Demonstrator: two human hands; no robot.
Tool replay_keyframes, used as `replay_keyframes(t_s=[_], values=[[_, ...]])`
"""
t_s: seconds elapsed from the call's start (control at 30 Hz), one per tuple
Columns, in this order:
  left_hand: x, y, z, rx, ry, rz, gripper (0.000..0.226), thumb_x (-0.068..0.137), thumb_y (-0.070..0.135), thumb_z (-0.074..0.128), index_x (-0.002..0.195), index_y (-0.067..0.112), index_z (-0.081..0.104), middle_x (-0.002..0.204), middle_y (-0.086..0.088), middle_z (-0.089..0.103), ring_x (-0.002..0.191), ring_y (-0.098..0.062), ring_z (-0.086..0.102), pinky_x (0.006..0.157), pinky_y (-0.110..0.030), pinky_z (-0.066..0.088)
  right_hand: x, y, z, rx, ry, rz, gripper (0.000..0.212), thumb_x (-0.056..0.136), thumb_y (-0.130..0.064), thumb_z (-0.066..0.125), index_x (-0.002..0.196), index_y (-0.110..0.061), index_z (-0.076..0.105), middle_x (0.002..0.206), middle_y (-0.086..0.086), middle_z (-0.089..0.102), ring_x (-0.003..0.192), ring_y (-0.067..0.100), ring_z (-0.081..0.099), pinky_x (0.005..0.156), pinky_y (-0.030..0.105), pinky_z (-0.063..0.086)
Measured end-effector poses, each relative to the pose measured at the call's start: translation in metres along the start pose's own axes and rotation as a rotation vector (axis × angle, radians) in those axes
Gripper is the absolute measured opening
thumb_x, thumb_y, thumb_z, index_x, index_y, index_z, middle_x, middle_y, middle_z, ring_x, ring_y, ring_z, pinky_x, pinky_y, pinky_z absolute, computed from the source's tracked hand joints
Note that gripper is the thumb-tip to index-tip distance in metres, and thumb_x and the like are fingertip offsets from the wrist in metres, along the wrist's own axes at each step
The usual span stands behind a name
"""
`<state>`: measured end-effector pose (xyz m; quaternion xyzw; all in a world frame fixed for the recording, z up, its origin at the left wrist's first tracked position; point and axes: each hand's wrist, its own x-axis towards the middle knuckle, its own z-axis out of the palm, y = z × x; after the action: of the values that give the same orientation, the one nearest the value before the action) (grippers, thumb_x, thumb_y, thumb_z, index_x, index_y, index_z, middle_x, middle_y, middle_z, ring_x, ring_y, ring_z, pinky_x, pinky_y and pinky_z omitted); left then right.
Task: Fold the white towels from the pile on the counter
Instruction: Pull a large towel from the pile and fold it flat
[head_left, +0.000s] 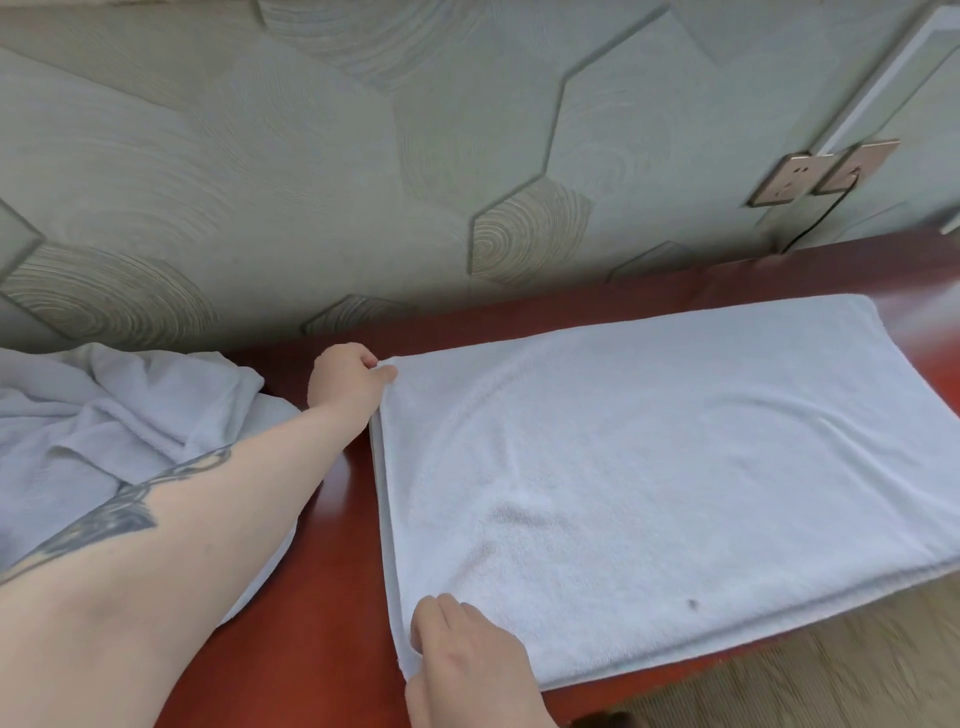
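Observation:
A white towel (649, 467) lies folded flat in layers on the red-brown counter (332, 597), its near edge hanging slightly past the counter's front. My left hand (348, 382) pinches the towel's far left corner. At the near left corner, my right hand (467, 654) pinches the towel's edge. A crumpled pile of white towels (119, 431) sits at the left, partly hidden under my left forearm.
A wall with hexagon-patterned covering (363, 182) runs right behind the counter. Two wall sockets (821, 171) sit at the upper right, with a cable running down to the counter. Wood-look floor (831, 675) shows at the lower right.

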<state>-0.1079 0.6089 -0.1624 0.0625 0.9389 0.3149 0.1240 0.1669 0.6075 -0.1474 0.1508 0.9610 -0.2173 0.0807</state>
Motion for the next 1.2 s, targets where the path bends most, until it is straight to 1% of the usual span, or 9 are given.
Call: replay_keyframes(t_s=[0.17,0.27,0.37,0.47,0.63,0.8,1.03,1.1,1.2], values=[[0.005,-0.004,0.0,-0.093,-0.023,-0.051,0.02,0.083,0.023,0.066,0.069,0.009,0.066,0.065,-0.01,0.052,0.063,-0.02,0.044,0.061,-0.029,0.037,-0.002,-0.007,0.016,-0.031,-0.072,-0.087,0.019,0.048,-0.022,0.034,0.067,-0.023,0.036,0.057,-0.01,0.04,0.045,0.009,0.039,0.04,0.022,0.009],[0.009,-0.004,0.001,-0.147,-0.008,-0.088,0.019,0.081,0.022,0.068,0.072,0.006,0.071,0.065,-0.01,0.056,0.06,-0.022,0.051,0.065,-0.037,0.05,0.001,-0.012,0.011,-0.021,-0.202,-0.113,0.03,0.036,-0.03,0.064,0.063,-0.024,0.052,0.061,-0.009,0.042,0.05,0.01,0.038,0.045,0.023,-0.004],[0.011,-0.006,0.001,-0.161,0.02,-0.107,0.017,0.083,0.021,0.069,0.076,0.006,0.072,0.07,-0.011,0.063,0.065,-0.024,0.056,0.074,-0.038,0.052,0.007,-0.014,0.001,0.15,-0.317,-0.147,0.026,0.073,-0.002,0.058,0.1,-0.002,0.057,0.101,0.015,0.051,0.087,0.028,0.046,0.052,0.027,0.017],[0.008,-0.008,0.001,-0.141,0.049,-0.102,0.011,0.086,0.021,0.067,0.082,0.011,0.069,0.08,-0.008,0.063,0.078,-0.023,0.056,0.077,-0.033,0.047,0.007,-0.015,-0.001,0.236,-0.357,-0.097,0.026,0.085,-0.002,0.048,0.111,-0.004,0.055,0.113,0.015,0.049,0.105,0.034,0.048,0.076,0.03,0.028],[-0.012,-0.001,0.006,-0.169,0.056,-0.063,0.037,0.083,0.021,0.068,0.117,0.011,0.056,0.097,-0.001,0.057,0.089,-0.018,0.054,0.077,-0.026,0.039,0.006,-0.01,-0.002,0.284,-0.306,-0.131,0.024,0.088,-0.008,0.048,0.11,-0.007,0.056,0.111,0.011,0.052,0.102,0.03,0.051,0.081,0.034,0.037],[-0.023,-0.006,0.007,-0.195,0.098,-0.017,0.021,0.083,0.009,0.064,0.103,0.012,0.059,0.094,0.0,0.054,0.081,-0.015,0.049,0.059,-0.024,0.034,0.007,-0.005,-0.007,0.367,-0.32,-0.145,0.026,0.087,-0.012,0.049,0.111,-0.01,0.059,0.111,0.008,0.057,0.101,0.028,0.054,0.087,0.036,0.043],[-0.017,-0.004,0.0,-0.087,0.082,-0.08,0.028,0.084,0.003,0.057,0.11,0.013,0.062,0.106,-0.004,0.057,0.1,-0.025,0.056,0.073,-0.027,0.037,0.005,0.001,-0.019,0.348,-0.454,-0.25,0.033,0.084,-0.017,0.057,0.117,-0.014,0.059,0.114,0.005,0.058,0.105,0.024,0.054,0.091,0.036,0.045],[-0.023,0.001,-0.003,0.054,0.12,-0.033,0.041,0.082,0.001,0.052,0.12,0.016,0.057,0.127,-0.01,0.05,0.115,-0.03,0.048,0.088,-0.035,0.041,0.007,0.013,-0.025,0.354,-0.348,-0.289,0.036,0.085,-0.025,0.056,0.12,-0.018,0.06,0.12,-0.001,0.059,0.113,0.017,0.052,0.096,0.032,0.042],[-0.055,0.022,0.016,0.272,0.171,0.274,0.057,0.084,0.008,0.056,0.139,0.014,0.043,0.149,-0.014,0.034,0.137,-0.032,0.029,0.111,-0.046,0.026,0.016,0.057,-0.025,0.25,0.049,-0.217,0.042,0.083,-0.032,0.048,0.122,-0.022,0.06,0.13,-0.003,0.058,0.124,0.017,0.05,0.104,0.033,0.041]])
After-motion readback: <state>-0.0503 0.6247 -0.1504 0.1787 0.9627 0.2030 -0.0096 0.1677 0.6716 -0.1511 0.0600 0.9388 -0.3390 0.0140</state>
